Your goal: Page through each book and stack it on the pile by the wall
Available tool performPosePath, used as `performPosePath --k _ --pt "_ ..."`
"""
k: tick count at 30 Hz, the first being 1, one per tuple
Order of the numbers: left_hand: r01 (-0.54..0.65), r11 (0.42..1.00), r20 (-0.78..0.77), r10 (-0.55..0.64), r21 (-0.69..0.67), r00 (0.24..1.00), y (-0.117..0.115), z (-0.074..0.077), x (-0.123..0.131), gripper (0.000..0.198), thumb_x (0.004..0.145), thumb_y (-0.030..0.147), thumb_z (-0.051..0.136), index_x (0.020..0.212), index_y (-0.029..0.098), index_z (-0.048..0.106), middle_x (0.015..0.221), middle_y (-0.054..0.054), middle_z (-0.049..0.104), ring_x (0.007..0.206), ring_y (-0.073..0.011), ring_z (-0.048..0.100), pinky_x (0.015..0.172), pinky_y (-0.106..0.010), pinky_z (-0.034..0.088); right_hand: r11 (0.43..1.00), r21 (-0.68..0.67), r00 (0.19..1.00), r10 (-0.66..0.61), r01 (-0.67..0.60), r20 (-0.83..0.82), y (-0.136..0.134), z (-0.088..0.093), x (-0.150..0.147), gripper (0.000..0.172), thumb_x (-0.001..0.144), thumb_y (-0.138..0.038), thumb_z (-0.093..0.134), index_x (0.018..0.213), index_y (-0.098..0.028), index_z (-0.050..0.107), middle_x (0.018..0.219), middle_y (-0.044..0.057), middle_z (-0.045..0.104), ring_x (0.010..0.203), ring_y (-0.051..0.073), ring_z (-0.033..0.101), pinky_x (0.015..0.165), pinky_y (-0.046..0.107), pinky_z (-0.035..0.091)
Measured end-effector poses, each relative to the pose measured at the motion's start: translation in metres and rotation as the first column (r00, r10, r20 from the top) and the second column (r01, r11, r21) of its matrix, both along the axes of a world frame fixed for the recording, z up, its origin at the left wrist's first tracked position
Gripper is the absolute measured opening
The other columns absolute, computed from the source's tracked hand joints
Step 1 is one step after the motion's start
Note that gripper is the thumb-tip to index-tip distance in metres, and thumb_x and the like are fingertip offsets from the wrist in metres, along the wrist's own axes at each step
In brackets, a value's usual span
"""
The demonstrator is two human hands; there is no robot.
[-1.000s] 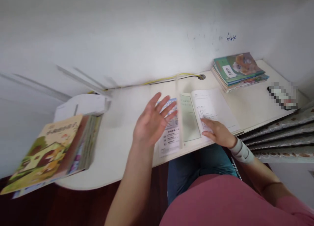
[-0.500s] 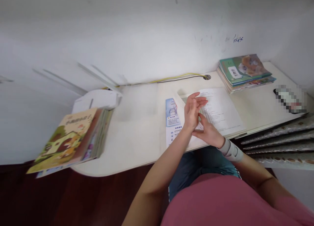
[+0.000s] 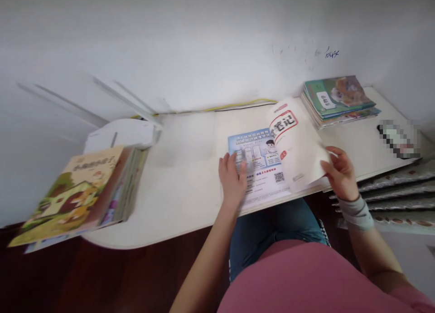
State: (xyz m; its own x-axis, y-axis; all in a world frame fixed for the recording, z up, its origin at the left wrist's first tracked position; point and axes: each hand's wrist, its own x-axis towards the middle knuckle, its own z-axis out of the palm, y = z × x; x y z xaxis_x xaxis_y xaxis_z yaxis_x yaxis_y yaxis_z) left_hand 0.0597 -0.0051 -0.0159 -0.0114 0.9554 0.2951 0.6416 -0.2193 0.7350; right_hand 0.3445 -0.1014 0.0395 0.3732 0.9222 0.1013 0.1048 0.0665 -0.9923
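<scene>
An open booklet lies on the white desk before me, its blue-and-white printed page (image 3: pixel 260 186) flat with a QR code near the lower right. My left hand (image 3: pixel 233 177) rests on that page's left edge, fingers spread and slightly blurred. Between thumb and fingers, my right hand (image 3: pixel 341 172) pinches the right edge of a raised white page (image 3: pixel 299 145) with red and black lettering. This page curves up off the desk and covers the right part of the blue-and-white one. A grey band circles my right wrist.
Picture books (image 3: pixel 81 186) are stacked at the desk's left end, overhanging the front edge. Another stack of books (image 3: pixel 340 97) stands at the back right, near a blurred-out phone-like object (image 3: pixel 399 138). A yellow cable (image 3: pixel 238 105) runs along the wall. Patterned folded material (image 3: pixel 401 197) is at the right.
My hands were together over a text page; now they are apart, the left on the booklet's left edge, the right farther right holding a lifted page. The blue-and-white page is more exposed.
</scene>
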Motion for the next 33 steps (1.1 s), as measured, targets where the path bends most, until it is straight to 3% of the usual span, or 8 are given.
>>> performPosePath --k 6,11,13,16,18,24,28,33 --pt "0.069 0.994 -0.208 -0.084 -0.08 0.975 -0.002 0.004 -0.017 0.064 0.09 0.055 0.039 0.135 0.01 0.045 0.14 -0.023 0.048 0.137 -0.0403 0.033 0.11 -0.061 0.027 0.967 -0.256 1.0 0.007 -0.008 -0.001 -0.021 -0.02 0.059 0.045 0.071 -0.041 0.07 0.111 -0.022 0.058 0.078 0.0 0.062 0.065 0.016 0.058 0.057 0.035 0.06" --pt "0.098 0.987 -0.153 -0.117 -0.126 0.981 -0.004 0.009 -0.022 0.062 0.091 0.052 0.039 0.137 0.012 0.044 0.134 -0.021 0.055 0.13 -0.0355 0.046 0.109 -0.056 0.032 0.948 -0.317 0.936 0.128 -0.019 0.327 -0.024 -0.03 0.066 0.04 0.079 -0.041 0.059 0.113 -0.02 0.061 0.07 -0.001 0.056 0.056 0.015 0.054 0.051 0.035 0.058" --pt "0.095 0.984 -0.075 -0.107 -0.154 0.991 -0.006 0.009 -0.025 0.062 0.093 0.052 0.036 0.142 0.014 0.038 0.138 -0.019 0.053 0.13 -0.0303 0.048 0.111 -0.051 0.032 0.955 -0.293 0.786 0.147 0.045 0.6 -0.026 -0.028 0.071 0.036 0.083 -0.038 0.055 0.113 -0.02 0.063 0.074 0.002 0.061 0.06 0.018 0.058 0.059 0.037 0.057" --pt "0.124 0.974 -0.106 -0.146 -0.189 0.984 -0.011 0.015 -0.02 0.066 0.094 0.055 0.033 0.146 0.015 0.03 0.147 -0.018 0.044 0.135 -0.029 0.042 0.115 -0.053 0.023 0.977 -0.133 0.425 0.051 0.164 0.904 -0.027 -0.024 0.075 0.033 0.086 -0.035 0.053 0.112 -0.019 0.066 0.099 0.013 0.065 0.086 0.027 0.064 0.078 0.047 0.055" --pt "0.199 0.953 -0.18 -0.242 -0.229 0.953 -0.013 0.023 -0.008 0.07 0.093 0.056 0.033 0.148 0.014 0.027 0.151 -0.019 0.038 0.139 -0.0305 0.036 0.116 -0.058 0.015 0.994 -0.025 0.341 -0.011 0.102 0.94 -0.024 -0.021 0.068 0.035 0.089 -0.035 0.051 0.115 -0.016 0.065 0.115 0.018 0.061 0.104 0.031 0.061 0.087 0.05 0.052" --pt "0.428 0.831 -0.136 -0.498 -0.355 0.856 -0.016 0.049 0.058 0.081 0.092 0.063 0.026 0.153 0.011 0.009 0.159 -0.02 0.014 0.147 -0.0299 0.014 0.115 -0.056 0.02 0.94 0.039 0.42 0.114 -0.34 0.9 0.003 -0.001 0.003 0.044 0.095 -0.037 0.045 0.137 -0.023 0.048 0.143 0.016 0.048 0.133 0.027 0.044 0.106 0.052 0.04" --pt "0.491 0.807 -0.226 -0.571 -0.327 0.789 -0.015 0.052 0.085 0.077 0.094 0.061 0.025 0.153 0.015 0.007 0.161 -0.017 0.006 0.148 -0.0291 0.008 0.115 -0.055 0.019 0.894 -0.039 0.3 0.191 -0.446 0.935 0.034 0.012 -0.025 0.051 0.096 -0.043 0.041 0.142 -0.023 0.043 0.153 0.013 0.035 0.144 0.027 0.025 0.113 0.054 0.028" --pt "0.381 0.884 -0.472 -0.466 -0.269 0.748 -0.019 0.042 0.068 0.07 0.096 0.055 0.025 0.152 0.013 0.019 0.159 -0.017 0.016 0.147 -0.031 0.011 0.116 -0.058 0.014 0.866 -0.27 0.098 0.339 -0.42 0.936 0.059 0.006 -0.036 0.062 0.091 -0.054 0.046 0.143 -0.02 0.043 0.154 0.012 0.033 0.144 0.031 0.024 0.112 0.056 0.027"
